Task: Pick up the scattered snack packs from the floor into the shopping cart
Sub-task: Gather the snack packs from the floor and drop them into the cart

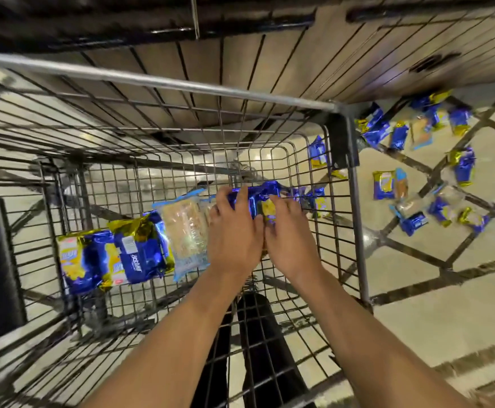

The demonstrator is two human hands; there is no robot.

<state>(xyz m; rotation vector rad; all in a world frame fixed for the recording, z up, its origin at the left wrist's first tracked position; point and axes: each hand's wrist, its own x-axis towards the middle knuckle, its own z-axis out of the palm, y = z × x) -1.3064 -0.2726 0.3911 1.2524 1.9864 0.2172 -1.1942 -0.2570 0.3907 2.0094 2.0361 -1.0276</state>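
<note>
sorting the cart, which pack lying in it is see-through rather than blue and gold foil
The clear pack in the middle of the cart, just left of the left hand; its neighbours are blue and gold foil.

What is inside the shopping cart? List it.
Inside the shopping cart: two blue-and-gold packs, a clear pack, and a blue pack under both hands; anything beneath them is hidden.

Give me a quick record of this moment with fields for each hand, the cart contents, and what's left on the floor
left hand: left hand holds the blue pack low inside the cart
right hand: right hand grips the same pack
cart: shopping cart holds blue and gold packs and a clear pack in a row
floor: many scattered packs lie right of the cart
task: unfinished
</note>
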